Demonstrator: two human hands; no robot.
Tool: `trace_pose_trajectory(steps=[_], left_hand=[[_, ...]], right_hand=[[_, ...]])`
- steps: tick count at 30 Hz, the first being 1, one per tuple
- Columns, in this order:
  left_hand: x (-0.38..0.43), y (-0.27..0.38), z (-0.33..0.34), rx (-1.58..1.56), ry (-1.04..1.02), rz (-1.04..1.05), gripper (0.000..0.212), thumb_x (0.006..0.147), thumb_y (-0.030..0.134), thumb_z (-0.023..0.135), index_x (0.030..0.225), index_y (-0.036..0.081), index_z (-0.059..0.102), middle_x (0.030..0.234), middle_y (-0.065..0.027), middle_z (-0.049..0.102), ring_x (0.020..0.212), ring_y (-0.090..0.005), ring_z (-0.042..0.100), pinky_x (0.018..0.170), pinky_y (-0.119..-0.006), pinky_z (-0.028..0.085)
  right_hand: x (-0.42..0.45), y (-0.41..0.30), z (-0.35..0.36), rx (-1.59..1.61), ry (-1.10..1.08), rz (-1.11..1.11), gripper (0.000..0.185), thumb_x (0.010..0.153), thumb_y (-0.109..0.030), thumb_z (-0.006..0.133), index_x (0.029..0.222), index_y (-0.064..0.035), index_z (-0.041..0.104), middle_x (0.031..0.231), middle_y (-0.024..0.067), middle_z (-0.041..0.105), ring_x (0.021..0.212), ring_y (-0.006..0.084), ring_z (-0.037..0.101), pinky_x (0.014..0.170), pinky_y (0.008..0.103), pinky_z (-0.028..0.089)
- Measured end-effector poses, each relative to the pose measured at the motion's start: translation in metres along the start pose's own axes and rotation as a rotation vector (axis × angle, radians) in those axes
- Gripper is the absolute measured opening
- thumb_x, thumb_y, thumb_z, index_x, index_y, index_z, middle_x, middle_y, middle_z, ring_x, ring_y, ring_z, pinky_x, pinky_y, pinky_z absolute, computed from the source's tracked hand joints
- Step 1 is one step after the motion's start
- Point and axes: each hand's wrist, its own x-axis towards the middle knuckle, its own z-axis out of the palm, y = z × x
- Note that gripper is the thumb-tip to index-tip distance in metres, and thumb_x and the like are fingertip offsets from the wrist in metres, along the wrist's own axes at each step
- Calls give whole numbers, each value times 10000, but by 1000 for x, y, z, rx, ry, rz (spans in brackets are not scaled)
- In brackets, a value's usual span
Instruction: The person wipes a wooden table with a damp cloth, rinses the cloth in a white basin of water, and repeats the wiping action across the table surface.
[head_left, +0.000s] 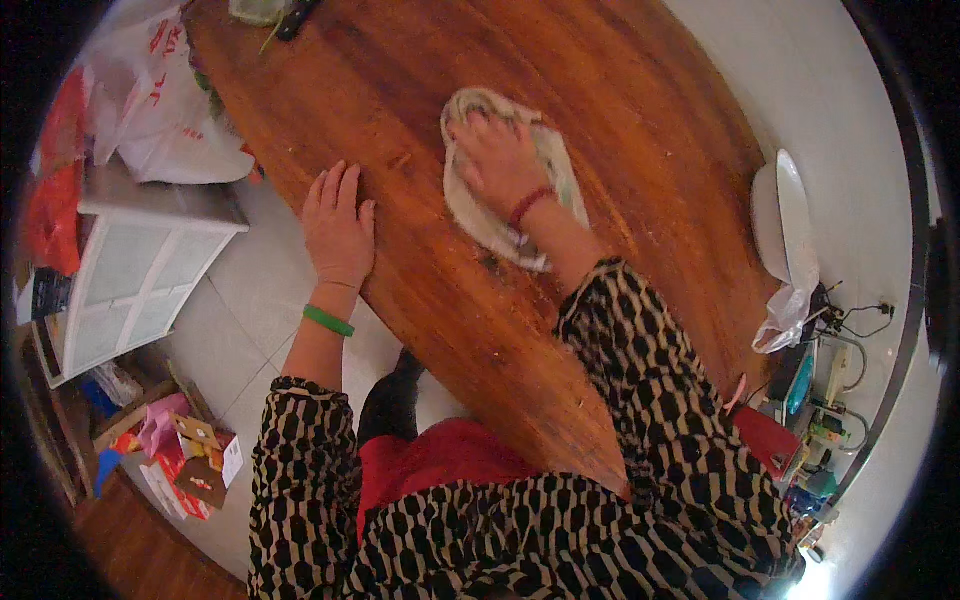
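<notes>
A pale, patterned cloth (480, 217) lies bunched on the brown wooden table (420, 112). My right hand (499, 161) presses down on it, fingers curled into the fabric near its far end; a dark red bracelet circles that wrist. At the table's left edge, my left hand (337, 225) rests palm down on the wood with nothing in it, its fingers slightly apart. That wrist wears a green band. Small pale specks are scattered over the tabletop.
At the far edge sit a container (259, 9) and a black-handled object (296, 19). A white plastic bag (161, 112) lies atop a white cabinet (142, 270) at left. White dishes (780, 217), cables (832, 315) and small items line the right side. Opened boxes (195, 465) stand lower left.
</notes>
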Motion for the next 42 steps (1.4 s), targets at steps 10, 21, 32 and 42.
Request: trace_pose_trajectory(steps=[10, 21, 32, 42], left_hand=[[0, -16, 6, -66, 58, 57, 419, 797, 119, 589, 1205, 83, 506, 1282, -83, 479, 1185, -319, 417, 988, -405, 354], [-3, -22, 5, 24, 50, 26, 412, 815, 143, 570, 1220, 120, 501, 1290, -43, 478, 1185, -304, 423, 983, -396, 359], [-3, -16, 3, -5, 44, 52, 442, 807, 155, 588, 1236, 116, 487, 1297, -47, 473, 1186, -302, 425, 991, -406, 354], [-1, -32, 6, 7, 23, 137, 438, 825, 112, 544, 1253, 61, 462, 1293, -117, 469, 1192, -328, 411, 1018, -416, 324]], right_hand=[[-96, -34, -16, 195, -90, -129, 560, 801, -276, 583, 1320, -157, 410, 1366, 135, 356, 1299, 338, 281, 1059, 509, 194], [-260, -61, -60, 234, -374, 116, 597, 771, -263, 621, 1320, -142, 421, 1409, 134, 303, 1340, 325, 216, 1073, 525, 159], [-37, 4, 1, -63, 18, 238, 463, 876, -293, 464, 1306, -129, 412, 1421, 115, 308, 1338, 304, 226, 1078, 493, 164], [-178, -12, -25, 94, -47, 250, 502, 826, -253, 515, 1301, -119, 424, 1373, 110, 350, 1312, 303, 265, 1036, 502, 231]])
